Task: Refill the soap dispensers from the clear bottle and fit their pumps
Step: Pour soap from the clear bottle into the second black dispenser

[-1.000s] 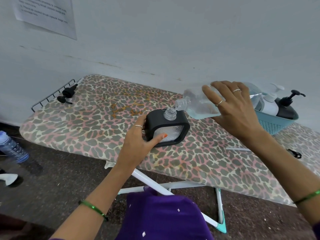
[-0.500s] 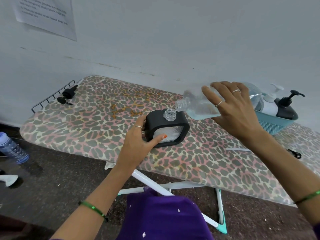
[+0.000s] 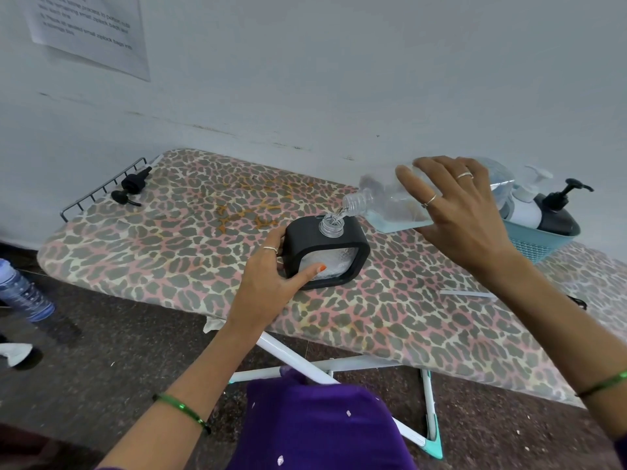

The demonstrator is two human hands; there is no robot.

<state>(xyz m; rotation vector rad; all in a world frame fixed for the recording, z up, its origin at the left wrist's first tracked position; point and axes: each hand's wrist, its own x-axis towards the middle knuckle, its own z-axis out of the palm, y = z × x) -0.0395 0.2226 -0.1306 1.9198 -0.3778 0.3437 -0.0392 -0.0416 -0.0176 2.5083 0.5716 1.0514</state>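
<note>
A black square soap dispenser [image 3: 353, 237] with a clear open neck stands in the middle of the leopard-print ironing board [image 3: 190, 252]. My left hand [image 3: 268, 276] grips its left side. My right hand [image 3: 461, 212] holds the clear bottle [image 3: 386, 201] tipped on its side, mouth just above the dispenser's neck, and a thin stream of clear liquid runs into it. Pale blue liquid lies low in the bottle. A loose black pump [image 3: 130, 188] lies at the board's far left end.
A teal basket [image 3: 536, 240] at the right holds a white dispenser [image 3: 524, 206] and a black dispenser [image 3: 556, 215], both with pumps on. A wire rack [image 3: 98, 191] edges the board's left end. A blue bottle [image 3: 20, 293] stands on the floor. The wall is close behind.
The bottle's mouth has dipped slightly toward the neck and liquid keeps flowing. Both hands stay in place.
</note>
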